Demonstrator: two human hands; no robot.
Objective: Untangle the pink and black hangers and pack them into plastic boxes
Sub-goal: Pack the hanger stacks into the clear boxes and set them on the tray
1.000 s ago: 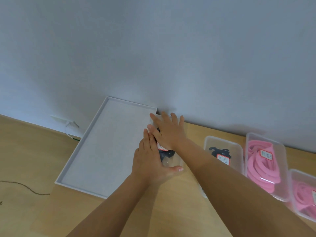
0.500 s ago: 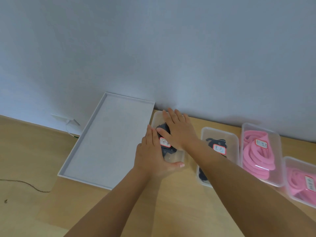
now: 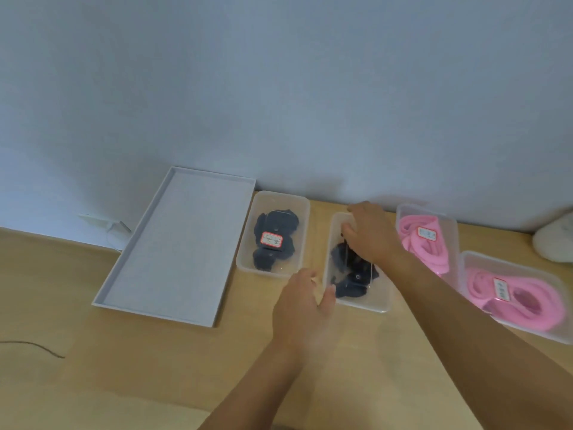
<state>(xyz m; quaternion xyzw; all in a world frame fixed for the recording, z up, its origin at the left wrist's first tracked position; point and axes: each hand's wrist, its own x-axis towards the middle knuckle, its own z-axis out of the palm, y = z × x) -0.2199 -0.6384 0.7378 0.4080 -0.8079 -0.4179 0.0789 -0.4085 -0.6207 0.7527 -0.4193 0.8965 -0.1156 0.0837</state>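
Observation:
Four clear plastic boxes stand in a row along the wall. The left box [image 3: 302, 212] holds black hangers [image 3: 274, 240] under a lid with a red-edged label. My right hand [image 3: 370, 235] lies on the far end of the second box [image 3: 361, 304], fingers curled down over its lid, above more black hangers [image 3: 352, 279]. My left hand [image 3: 305, 302] is at that box's near-left corner, fingers relaxed, thumb touching its side. Two boxes to the right hold pink hangers [image 3: 417, 246], [image 3: 527, 301].
A shallow grey tray [image 3: 176, 252] lies left of the boxes against the blue-grey wall. A white rounded object [image 3: 555, 240] sits at the far right. A thin dark cord [image 3: 34, 346] crosses the wooden table at left, and a white plug [image 3: 104, 223] is on the wall.
Both hands left the first box of black hangers and moved right to the second one. The view shifted, so both pink boxes show fully.

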